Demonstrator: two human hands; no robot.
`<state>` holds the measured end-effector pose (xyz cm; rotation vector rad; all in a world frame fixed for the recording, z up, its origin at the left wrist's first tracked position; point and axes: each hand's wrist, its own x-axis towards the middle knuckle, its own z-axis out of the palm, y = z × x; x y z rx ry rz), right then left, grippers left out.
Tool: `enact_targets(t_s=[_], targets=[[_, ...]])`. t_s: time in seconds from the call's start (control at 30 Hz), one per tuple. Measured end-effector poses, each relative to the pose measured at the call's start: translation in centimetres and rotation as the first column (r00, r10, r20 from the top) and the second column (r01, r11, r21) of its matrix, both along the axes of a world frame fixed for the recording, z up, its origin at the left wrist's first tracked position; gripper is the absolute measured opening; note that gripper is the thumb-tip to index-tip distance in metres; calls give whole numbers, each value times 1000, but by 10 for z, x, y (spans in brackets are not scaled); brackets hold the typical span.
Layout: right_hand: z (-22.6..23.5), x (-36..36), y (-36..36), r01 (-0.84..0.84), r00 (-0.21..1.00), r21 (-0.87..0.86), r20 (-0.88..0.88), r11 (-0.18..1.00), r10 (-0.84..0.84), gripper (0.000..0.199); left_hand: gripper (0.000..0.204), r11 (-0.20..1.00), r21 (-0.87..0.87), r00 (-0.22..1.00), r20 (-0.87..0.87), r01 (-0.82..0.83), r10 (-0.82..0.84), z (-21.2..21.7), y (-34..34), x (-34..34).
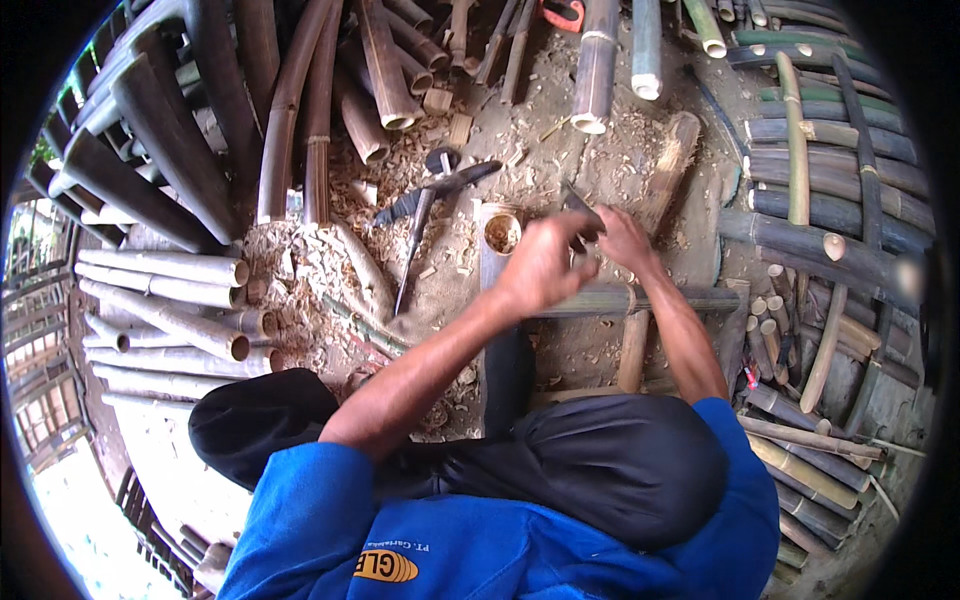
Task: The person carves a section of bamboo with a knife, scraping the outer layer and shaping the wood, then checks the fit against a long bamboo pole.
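Observation:
A dark, pointed blade, seemingly a knife (578,202), angles up and left from between my hands. My right hand (625,240) is closed around its near end; the grip itself is hidden. Just left of it hovers my left hand (545,265), its curled fingers blurred, close to the knife; whether they touch it I cannot tell. Below and beside the left hand, an upright bamboo section (502,234) shows its open end with pale chips inside. Under my forearms lies a horizontal bamboo pole (590,302), crossed by a shorter wooden piece (632,350).
A dark pick-like tool (425,205) lies among wood shavings (330,260) on the left. Bamboo poles (165,295) are stacked at the left, with more leaning behind. A thick log (675,165) lies beyond my right hand. Bamboo racks (830,170) line the right. A red handle (563,16) shows at the far edge.

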<state>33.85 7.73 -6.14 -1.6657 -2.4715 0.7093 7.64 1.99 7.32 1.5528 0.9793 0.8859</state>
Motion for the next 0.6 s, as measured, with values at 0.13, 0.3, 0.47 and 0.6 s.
enact_targets(t_s=[0.13,0.3,0.47,0.6], targets=[[64,-66,-16,113,837,-586,-379,802,-395,27,58,996,84,990,-141,5,7,14,-34,-18],[50,-74,-88,133,846,-444,-414,886,-334,56,84,868,344,871,-459,359,-178,14,-5,-7],[50,-108,-79,286,956,-564,119,775,-267,61,95,748,-29,509,-715,663,-479,-42,31,2],[35,-105,-64,357,909,-586,38,727,-416,58,72,761,-102,597,-557,640,-577,-71,48,2]])
